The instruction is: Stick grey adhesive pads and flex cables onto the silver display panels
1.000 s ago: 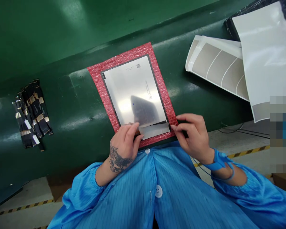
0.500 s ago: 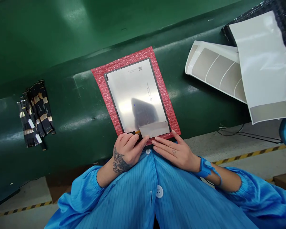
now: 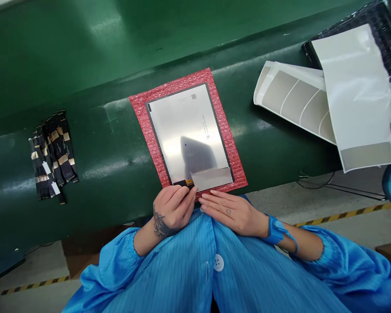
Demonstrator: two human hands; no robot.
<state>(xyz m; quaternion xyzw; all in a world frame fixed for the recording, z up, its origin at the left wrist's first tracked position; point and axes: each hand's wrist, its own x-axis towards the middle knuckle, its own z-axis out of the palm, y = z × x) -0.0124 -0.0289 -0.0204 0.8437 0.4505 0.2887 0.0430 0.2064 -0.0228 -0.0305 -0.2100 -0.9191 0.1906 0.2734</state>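
1. No brand name could be read anywhere. The display panel [image 3: 190, 130] carried a square matrix code [image 3: 193, 96] near its top edge and a column of tiny print [image 3: 205, 126] by its right edge, both too small to read, plus a tiny blue mark [image 3: 185, 144].
2. There it was, in the middle of the frame: the panel lay flat on a red bubble-wrap sheet [image 3: 230, 139], inside its border on all sides. That sheet sat on a green-painted surface [image 3: 84, 56].
3. The panel's silver back shone, with a dark reflection across the centre and a narrow black frame around it. A pale film strip [image 3: 211, 178] covered the lower right corner, and an orange-gold connector [image 3: 189, 181] showed at the bottom edge.
4. The left hand [image 3: 173, 209], tattooed at the wrist, curled its fingers over that bottom edge beside the connector; whether it was actually pinching anything, I couldn't tell.
5. The right hand [image 3: 231, 209] lay open and flat, gripping nothing, its fingertips just below the bubble wrap. A blue wrist strap [image 3: 275, 230] circled that wrist.
6. Over at the left sat a bundle of black ribbon cables [image 3: 52, 156] with gold and white tabs. At the upper right, white-and-grey sheets [image 3: 355, 91] lay over a black mesh tray [image 3: 361, 30].
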